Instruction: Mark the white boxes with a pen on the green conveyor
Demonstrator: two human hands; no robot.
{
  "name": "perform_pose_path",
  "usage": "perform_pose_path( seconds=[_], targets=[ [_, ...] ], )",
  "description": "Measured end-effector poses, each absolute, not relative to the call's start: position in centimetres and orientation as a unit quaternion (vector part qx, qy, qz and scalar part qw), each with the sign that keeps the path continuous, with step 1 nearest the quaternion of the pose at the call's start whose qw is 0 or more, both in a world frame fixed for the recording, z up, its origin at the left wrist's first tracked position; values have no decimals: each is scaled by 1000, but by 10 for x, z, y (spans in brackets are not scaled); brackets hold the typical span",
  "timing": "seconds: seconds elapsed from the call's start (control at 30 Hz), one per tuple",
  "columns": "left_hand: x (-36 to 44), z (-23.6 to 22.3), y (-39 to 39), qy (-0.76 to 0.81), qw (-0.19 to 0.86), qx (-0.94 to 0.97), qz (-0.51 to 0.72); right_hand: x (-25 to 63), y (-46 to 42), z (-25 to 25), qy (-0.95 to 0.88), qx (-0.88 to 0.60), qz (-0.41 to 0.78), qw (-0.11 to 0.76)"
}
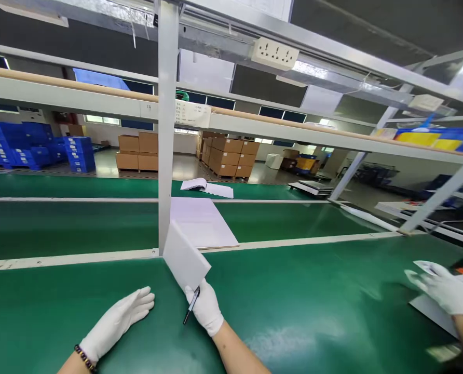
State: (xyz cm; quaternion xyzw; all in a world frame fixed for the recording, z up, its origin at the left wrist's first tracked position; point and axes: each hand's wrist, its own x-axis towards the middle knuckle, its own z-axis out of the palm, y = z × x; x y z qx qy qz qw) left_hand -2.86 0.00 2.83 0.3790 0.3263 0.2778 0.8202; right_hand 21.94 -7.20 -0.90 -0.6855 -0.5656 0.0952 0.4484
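Head view: low in the frame's centre, the right hand (207,307) has its grip clamped on a white card (185,258) and a black pen (191,305), the card tilted up just before the upright post (167,124). The left hand (117,322) lies flat, fingers apart, on the green surface (301,301) at lower left. At the right edge a co-worker's gloved hand (445,291) rests on papers.

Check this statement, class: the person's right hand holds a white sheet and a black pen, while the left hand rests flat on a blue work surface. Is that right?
Not quite. The head view shows the work surface is green, not blue. The rest stands: the right hand holds a white sheet and a black pen, and the left hand rests flat.
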Motion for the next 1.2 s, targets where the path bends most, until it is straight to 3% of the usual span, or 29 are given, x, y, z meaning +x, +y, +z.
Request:
perform_pose_path(
  seconds=[0.4,0.77,0.87,0.97,1.2],
  targets=[
    [-23,34,-5,334,792,414,299,208,-87,7,-656,-656,104,359],
    [-23,32,-4,360,723,454,378,214,-89,5,-629,-652,170,388],
    [-23,30,-3,371,692,481,389,216,-87,3,-636,-660,172,362],
    [-24,25,1,410,614,533,412,218,-83,1,-619,-682,183,344],
    [-34,34,-2,526,244,648,493,239,-77,-8,-572,-726,232,303]
  ],
)
